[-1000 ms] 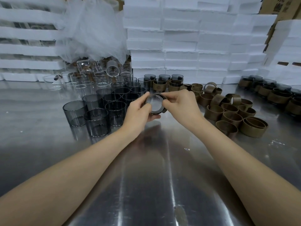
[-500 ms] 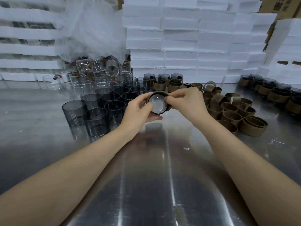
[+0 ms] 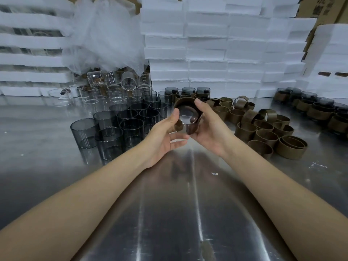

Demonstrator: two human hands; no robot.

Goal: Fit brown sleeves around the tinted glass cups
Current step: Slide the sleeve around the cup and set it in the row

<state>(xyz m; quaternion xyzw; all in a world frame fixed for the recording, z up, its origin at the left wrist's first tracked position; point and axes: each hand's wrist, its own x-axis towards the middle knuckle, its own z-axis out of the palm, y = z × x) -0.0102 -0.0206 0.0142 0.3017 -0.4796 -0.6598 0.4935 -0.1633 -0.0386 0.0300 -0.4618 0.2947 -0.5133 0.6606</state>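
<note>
A tinted glass cup (image 3: pixel 187 117), brown sleeve (image 3: pixel 191 129) now seated around it, is held above the tabletop (image 3: pixel 169 204). The right hand (image 3: pixel 211 129) grip wraps it; the left hand (image 3: pixel 165 136) grip has spread, thumb touching. Likely finished.

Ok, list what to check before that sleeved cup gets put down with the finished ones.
1. Grip: the right hand grips the cup and the left hand touches it with the thumb: ok.
2. Sleeve round the cup: ok.
3. Sleeve seated evenly: cannot tell, the hands hide part of its edge.
4. Cup upright for setting down: not ok, it is tilted toward the camera.
5. Finished cups at the back to join: ok.
6. Bare cups on the left and loose sleeves on the right for the next one: ok.
</note>
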